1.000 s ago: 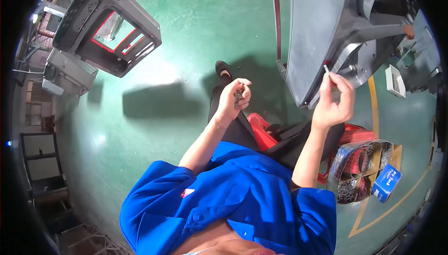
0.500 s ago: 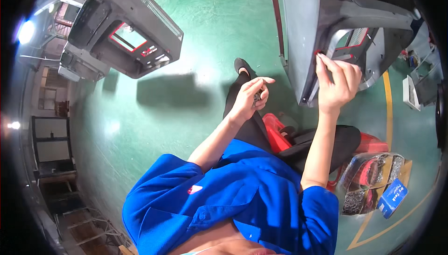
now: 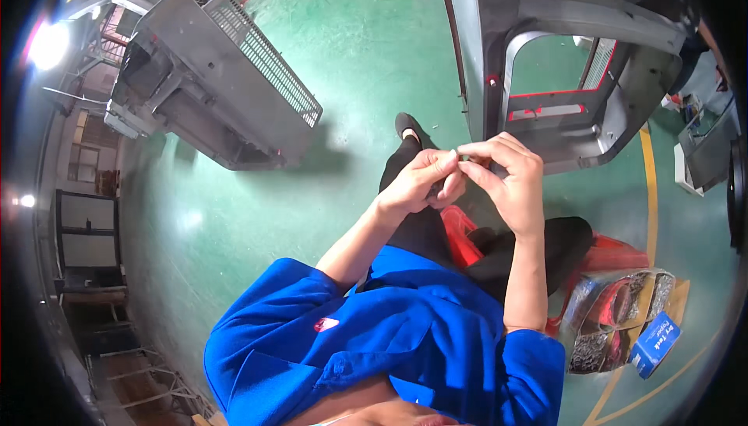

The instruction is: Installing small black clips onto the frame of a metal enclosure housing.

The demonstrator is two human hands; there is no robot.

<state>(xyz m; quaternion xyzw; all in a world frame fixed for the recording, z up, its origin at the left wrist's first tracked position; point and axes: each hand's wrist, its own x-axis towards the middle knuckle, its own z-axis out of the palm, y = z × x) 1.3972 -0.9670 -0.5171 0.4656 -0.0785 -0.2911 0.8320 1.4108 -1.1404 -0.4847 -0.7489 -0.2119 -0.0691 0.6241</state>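
While my left hand [image 3: 422, 182] and right hand [image 3: 513, 177] meet before the grey housing [image 3: 485, 44], their fingertips pinch a small piece [image 3: 463, 158], presumably so both steady it; whether my curled left fingers hold more, I cannot tell.

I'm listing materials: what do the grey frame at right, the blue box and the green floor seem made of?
Grey frame: perhaps moulded plastic or painted metal, satin; smooth rounded edges leave it open. Blue box: probably thin printed card; flat faces, crisp edges. Green floor: likely coated concrete; bright reflections suggest gloss.
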